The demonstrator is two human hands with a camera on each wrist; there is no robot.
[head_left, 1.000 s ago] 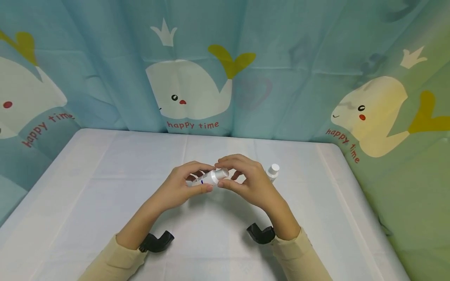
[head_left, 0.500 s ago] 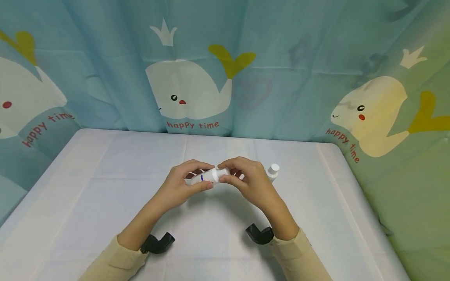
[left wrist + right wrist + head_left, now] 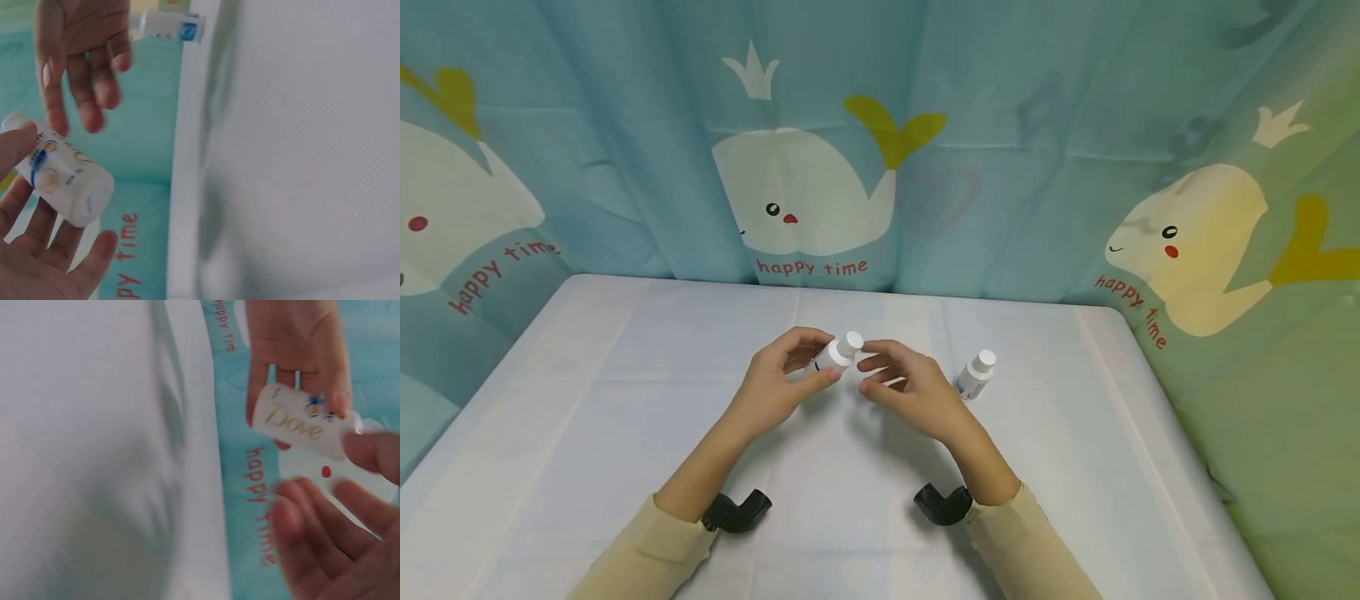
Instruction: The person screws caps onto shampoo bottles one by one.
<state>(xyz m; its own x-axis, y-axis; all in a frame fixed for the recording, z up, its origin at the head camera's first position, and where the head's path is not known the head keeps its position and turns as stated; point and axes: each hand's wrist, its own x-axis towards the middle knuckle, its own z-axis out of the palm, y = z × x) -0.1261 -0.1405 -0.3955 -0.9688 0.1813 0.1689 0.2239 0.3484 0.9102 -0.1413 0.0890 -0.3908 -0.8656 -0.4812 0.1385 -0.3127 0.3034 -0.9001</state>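
A small white bottle [image 3: 835,354] with a white cap sits tilted above the middle of the white-covered table [image 3: 587,400], cap pointing up and to the right, held clear of the cloth. The right wrist view shows the word "Dove" in gold script on its side [image 3: 304,424]; the left wrist view shows its rounded base and a blue mark on its label [image 3: 62,178]. The left hand [image 3: 778,387] holds it, thumb pressed against the lower side of the body and fingers curled round the far side. The right hand [image 3: 906,383] hovers just beside the cap, apart from it, its fingers loosely spread and slightly bent, gripping nothing; the left wrist view shows those fingers [image 3: 81,62] hanging free near the bottle's top.

A second small white bottle [image 3: 976,374] with a white cap and a blue label lies on the cloth to the right of the right hand, near it but not touched. Both arms wear pale yellow sleeves [image 3: 655,554], each wrist carrying a black camera mount [image 3: 737,510]. Behind the table hangs a blue curtain [image 3: 805,183] printed with white whales, crowns and the words "happy time".
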